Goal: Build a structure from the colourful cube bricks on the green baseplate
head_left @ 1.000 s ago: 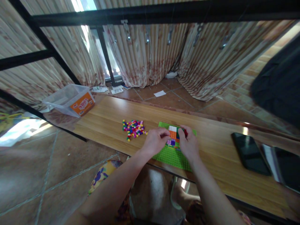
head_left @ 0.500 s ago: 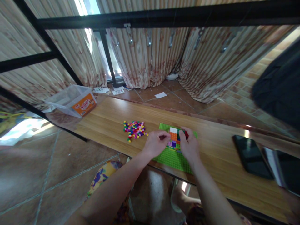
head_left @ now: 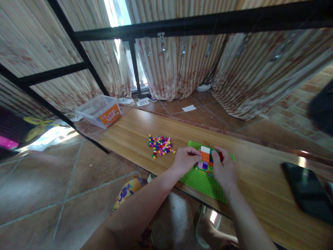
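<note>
A green studded baseplate (head_left: 205, 185) lies on the wooden bench top. On its far half is a patch of toy building bricks (head_left: 205, 156), with white, orange, purple, pink, green and red pieces. My left hand (head_left: 185, 161) is at the patch's left edge, thumb and fingertips pinched together; whatever is between them is too small to make out. Around the right side of the patch curls my right hand (head_left: 225, 170), its thumb against the dark green bricks and its fingers by the red ones. It partly covers them.
Left of the baseplate is a loose pile of small coloured bricks (head_left: 161, 145). A clear plastic box (head_left: 97, 111) with an orange label stands past the bench's left end. To the right lies a black phone-like device (head_left: 307, 191). Dark metal bars (head_left: 182, 31) cross beyond the bench.
The view has turned left, so everything sits further right in the picture. Both hands keep nearly the same place at the bricks.
</note>
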`<act>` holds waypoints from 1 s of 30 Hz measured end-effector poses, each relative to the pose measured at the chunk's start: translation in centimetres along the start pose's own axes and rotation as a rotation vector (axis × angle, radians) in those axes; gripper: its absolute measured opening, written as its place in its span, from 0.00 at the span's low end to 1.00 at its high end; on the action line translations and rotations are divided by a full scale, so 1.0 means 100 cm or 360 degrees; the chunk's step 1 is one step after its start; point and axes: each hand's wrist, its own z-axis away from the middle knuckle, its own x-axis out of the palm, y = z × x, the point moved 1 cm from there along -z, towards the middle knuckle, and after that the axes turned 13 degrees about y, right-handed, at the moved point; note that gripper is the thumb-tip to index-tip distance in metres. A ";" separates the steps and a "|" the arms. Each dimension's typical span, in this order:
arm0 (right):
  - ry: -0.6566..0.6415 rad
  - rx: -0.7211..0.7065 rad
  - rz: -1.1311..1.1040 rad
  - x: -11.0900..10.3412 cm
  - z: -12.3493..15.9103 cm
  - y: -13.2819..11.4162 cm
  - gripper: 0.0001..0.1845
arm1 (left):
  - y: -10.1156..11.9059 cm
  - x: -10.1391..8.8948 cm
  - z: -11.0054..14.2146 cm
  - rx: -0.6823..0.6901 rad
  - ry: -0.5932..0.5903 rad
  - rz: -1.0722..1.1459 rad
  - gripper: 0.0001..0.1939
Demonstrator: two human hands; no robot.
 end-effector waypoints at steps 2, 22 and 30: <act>-0.0007 0.0011 0.0045 0.000 0.000 0.001 0.28 | -0.001 0.001 0.000 -0.0043 -0.0003 0.0036 0.02; -0.0020 -0.0037 0.0166 -0.002 -0.002 0.007 0.28 | 0.023 -0.053 -0.003 0.0478 0.0005 -0.0602 0.09; -0.0042 -0.0009 0.0196 -0.002 -0.002 0.007 0.28 | 0.043 -0.162 -0.002 0.0228 0.0193 -0.1514 0.06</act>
